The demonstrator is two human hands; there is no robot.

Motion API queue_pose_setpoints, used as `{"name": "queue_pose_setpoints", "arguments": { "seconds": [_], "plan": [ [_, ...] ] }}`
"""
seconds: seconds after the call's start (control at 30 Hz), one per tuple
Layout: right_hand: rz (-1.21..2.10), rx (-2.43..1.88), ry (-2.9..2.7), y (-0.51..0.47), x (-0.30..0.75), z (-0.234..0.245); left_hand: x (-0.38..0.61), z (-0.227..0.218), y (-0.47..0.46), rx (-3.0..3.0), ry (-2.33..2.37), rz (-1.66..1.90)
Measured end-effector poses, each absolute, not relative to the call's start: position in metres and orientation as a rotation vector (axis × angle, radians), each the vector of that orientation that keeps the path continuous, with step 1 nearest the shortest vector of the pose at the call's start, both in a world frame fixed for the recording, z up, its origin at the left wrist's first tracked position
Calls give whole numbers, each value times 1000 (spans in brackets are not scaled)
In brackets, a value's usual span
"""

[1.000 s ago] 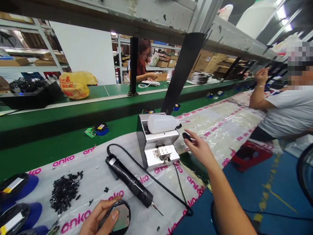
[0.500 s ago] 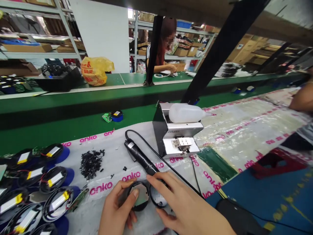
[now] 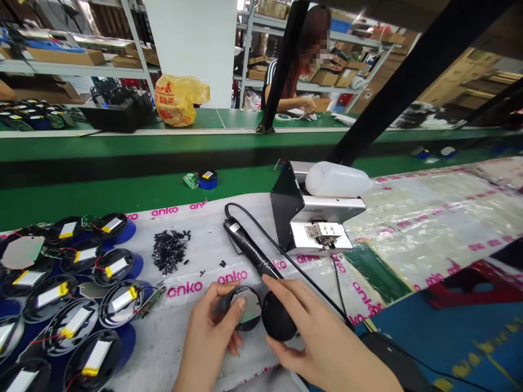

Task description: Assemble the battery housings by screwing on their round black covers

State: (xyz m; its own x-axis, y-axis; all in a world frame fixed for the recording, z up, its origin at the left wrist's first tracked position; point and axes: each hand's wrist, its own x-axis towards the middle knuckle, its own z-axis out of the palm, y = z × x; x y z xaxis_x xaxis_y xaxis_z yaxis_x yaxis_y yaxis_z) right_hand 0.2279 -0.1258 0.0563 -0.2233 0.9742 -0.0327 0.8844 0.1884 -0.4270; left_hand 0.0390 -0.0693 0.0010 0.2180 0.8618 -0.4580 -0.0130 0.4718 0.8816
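Note:
My left hand (image 3: 212,332) grips a round black housing with a grey plate inside (image 3: 245,307), thumb pressed on the plate. My right hand (image 3: 316,340) holds a round black cover (image 3: 278,318) right beside that housing, tilted against its right edge. Both sit low in the middle of the view on a white plastic sheet printed with pink "anko" (image 3: 183,288). Just behind the hands lies a black electric screwdriver (image 3: 250,251) with its cable.
A metal screw feeder (image 3: 316,218) with a white squeeze bottle (image 3: 337,179) on top stands right of centre. A pile of small black parts (image 3: 168,249) lies to the left, with several open housings holding batteries (image 3: 77,294) beyond. A person works across the green conveyor (image 3: 102,190).
My right hand came back from beside the feeder to the housing and now holds the black cover against it. The view has swung left and down, and the co-worker at the right is out of sight.

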Motion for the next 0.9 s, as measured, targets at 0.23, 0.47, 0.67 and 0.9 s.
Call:
{"name": "queue_pose_setpoints", "arguments": {
  "seconds": [0.23,0.47,0.67,0.9],
  "plan": [
    [548,-1663,-2092,-124,226,47,36,1,-70,917,1201,689],
    [580,-1599,-1911,-130,226,28,38,1,-72,906,1214,734],
    [524,-1590,-1943,-131,218,28,39,0,-73,907,1183,739],
    [439,-1545,-2080,-120,204,35,30,-6,-72,877,1048,724]
  ]
}}
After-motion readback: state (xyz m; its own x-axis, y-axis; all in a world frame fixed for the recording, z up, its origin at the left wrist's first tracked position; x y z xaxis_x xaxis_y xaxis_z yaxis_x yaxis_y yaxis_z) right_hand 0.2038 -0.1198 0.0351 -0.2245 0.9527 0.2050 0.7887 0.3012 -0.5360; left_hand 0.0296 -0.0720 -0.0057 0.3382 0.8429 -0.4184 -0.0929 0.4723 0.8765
